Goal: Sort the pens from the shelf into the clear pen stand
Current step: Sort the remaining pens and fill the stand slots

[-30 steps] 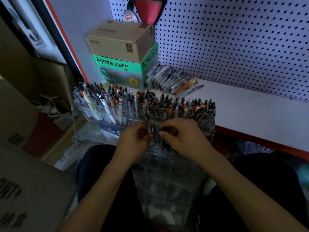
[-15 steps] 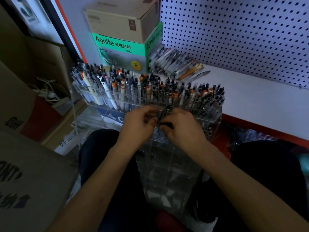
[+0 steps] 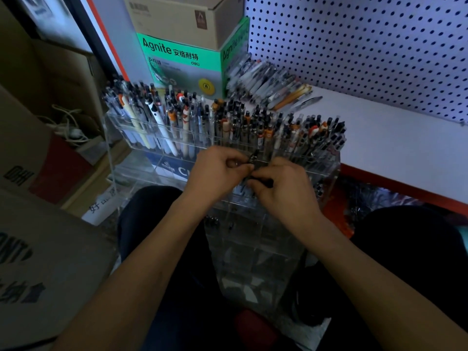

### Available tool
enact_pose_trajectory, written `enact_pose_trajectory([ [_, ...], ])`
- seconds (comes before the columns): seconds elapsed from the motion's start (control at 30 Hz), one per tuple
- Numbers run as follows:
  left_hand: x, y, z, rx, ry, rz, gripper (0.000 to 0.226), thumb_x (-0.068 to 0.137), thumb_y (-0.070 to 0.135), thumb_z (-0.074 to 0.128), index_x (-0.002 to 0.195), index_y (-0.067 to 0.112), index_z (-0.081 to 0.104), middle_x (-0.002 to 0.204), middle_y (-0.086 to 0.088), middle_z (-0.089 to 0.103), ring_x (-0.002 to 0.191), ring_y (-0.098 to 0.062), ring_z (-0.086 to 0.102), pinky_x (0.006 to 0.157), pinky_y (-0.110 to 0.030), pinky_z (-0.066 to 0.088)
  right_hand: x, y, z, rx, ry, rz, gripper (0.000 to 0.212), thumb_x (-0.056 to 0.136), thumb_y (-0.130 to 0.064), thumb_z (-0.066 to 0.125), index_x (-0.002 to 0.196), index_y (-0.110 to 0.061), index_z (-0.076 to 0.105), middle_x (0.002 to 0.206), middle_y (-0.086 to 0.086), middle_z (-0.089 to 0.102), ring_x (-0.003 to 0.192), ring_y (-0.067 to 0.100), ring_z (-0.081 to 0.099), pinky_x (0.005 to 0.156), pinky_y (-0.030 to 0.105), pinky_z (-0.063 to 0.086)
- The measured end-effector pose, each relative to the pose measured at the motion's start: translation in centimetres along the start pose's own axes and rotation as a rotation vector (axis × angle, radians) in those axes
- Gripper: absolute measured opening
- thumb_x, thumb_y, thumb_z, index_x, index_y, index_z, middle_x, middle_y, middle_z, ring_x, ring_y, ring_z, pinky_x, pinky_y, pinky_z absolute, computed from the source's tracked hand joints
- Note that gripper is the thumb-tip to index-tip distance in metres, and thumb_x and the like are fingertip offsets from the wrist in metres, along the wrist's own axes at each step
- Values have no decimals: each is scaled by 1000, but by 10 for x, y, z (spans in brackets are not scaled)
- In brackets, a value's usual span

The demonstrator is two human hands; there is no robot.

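Note:
A tiered clear pen stand [image 3: 326,171] stands in front of me, its top row packed with several upright pens [image 3: 235,122]. My left hand [image 3: 215,173] and my right hand [image 3: 286,188] meet over the second tier. Together they pinch a dark pen [image 3: 254,158] between their fingertips, its clip end pointing up. On the white shelf [image 3: 379,138] behind the stand lies a loose pile of pens [image 3: 268,82].
A green and grey Agnite box [image 3: 182,64] with a brown carton [image 3: 182,19] on top sits at the shelf's left end. A pegboard [image 3: 367,46] backs the shelf. Cardboard boxes [image 3: 38,262] stand at my left. The stand's lower clear tiers reach toward my lap.
The view has shifted downward a little. Both hands stay together at the second tier, still working the dark pen; its tip now shows above the fingers.

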State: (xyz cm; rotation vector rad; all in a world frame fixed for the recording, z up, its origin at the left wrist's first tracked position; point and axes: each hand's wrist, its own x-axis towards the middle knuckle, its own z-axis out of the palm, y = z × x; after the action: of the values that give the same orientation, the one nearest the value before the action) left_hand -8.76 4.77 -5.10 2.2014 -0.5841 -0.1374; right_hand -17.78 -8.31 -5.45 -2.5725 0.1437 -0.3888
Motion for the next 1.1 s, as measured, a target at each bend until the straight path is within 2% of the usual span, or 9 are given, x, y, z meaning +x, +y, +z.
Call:
enact_pose_trajectory([
  [0.07,-1,-3,-2,24,26,-2,21,82,28,77,99,15,77,63,18,57,58,7,53,53,-2,36,0,1,0,23,11,-5,13,87,-26,71,96,-20,79,81,3,57,72,19,57,63,38,51],
  [0.13,-4,-6,-5,61,64,9,19,83,28,76,95,14,77,63,18,55,59,5,53,54,-9,39,0,3,0,39,19,0,13,87,-26,72,94,-18,79,82,2,59,73,18,58,66,38,52],
  [0.23,-8,-9,-5,129,91,10,18,83,31,74,92,15,76,66,10,59,66,-11,61,64,-25,50,1,3,0,45,24,11,12,86,-27,73,91,-18,78,82,2,60,73,17,59,68,38,53],
  [0.33,-12,-8,-4,169,94,-7,14,84,33,73,84,19,74,61,12,56,66,-18,63,66,-36,55,1,2,0,42,14,17,12,86,-27,73,91,-18,77,84,1,59,75,18,58,69,37,53],
  [0.47,-16,-7,-2,263,90,-55,13,85,35,70,80,23,69,60,10,55,68,-21,62,62,-32,50,1,0,-2,9,-9,26,14,88,-29,70,94,-18,76,88,-1,58,80,16,58,73,38,53],
  [0.63,-17,-3,0,364,51,-72,15,86,35,67,78,23,66,79,-3,67,81,-28,63,65,-31,47,-1,-2,-9,-48,-46,12,18,87,-32,71,101,-19,72,94,-2,57,86,16,57,77,37,53],
  [0.87,-21,-7,-5,400,-2,-92,22,87,29,67,67,20,61,66,-1,59,72,-25,59,61,-29,40,-13,4,-32,-213,-138,12,39,86,-31,72,120,-13,66,110,6,65,105,26,57,86,41,52],
  [0.97,-22,-8,-5,430,-39,-93,18,86,29,66,73,17,67,71,-3,63,75,-26,60,62,-30,40,-15,0,-30,-294,-164,2,47,86,-32,72,128,-12,61,118,9,60,111,30,54,91,42,51],
  [1.1,-27,-5,1,499,-129,-80,13,81,18,62,68,18,60,73,-4,59,79,-29,60,61,-31,38,-17,-7,-25,-418,-172,33,54,86,-37,70,131,-10,56,126,11,50,118,31,48,96,44,48],
])
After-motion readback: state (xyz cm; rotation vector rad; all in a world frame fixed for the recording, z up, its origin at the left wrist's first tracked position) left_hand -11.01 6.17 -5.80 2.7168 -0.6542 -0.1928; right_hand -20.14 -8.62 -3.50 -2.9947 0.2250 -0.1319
